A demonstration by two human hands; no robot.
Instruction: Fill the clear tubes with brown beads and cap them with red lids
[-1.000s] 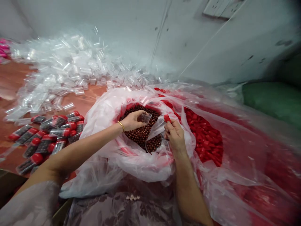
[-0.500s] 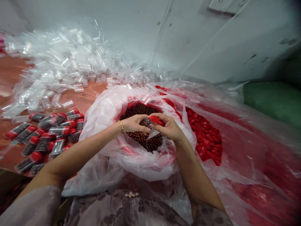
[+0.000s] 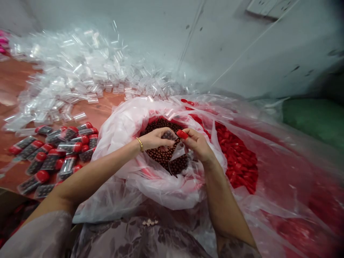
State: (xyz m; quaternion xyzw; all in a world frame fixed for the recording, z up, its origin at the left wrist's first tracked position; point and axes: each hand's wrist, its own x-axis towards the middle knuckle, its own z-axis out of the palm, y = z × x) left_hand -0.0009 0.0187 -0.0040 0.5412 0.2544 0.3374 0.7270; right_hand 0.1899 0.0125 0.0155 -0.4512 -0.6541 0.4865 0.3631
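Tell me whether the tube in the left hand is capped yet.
Cannot tell for sure. The right hand holds the red cap right at the bead-filled tube held by the left hand, but whether it is seated is hidden.

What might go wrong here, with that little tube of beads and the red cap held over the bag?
The left hand holds a small clear tube full of brown beads; if it tips before the red cap in the right hand seats, beads could spill. The loose plastic flap just below could catch between cap and tube.
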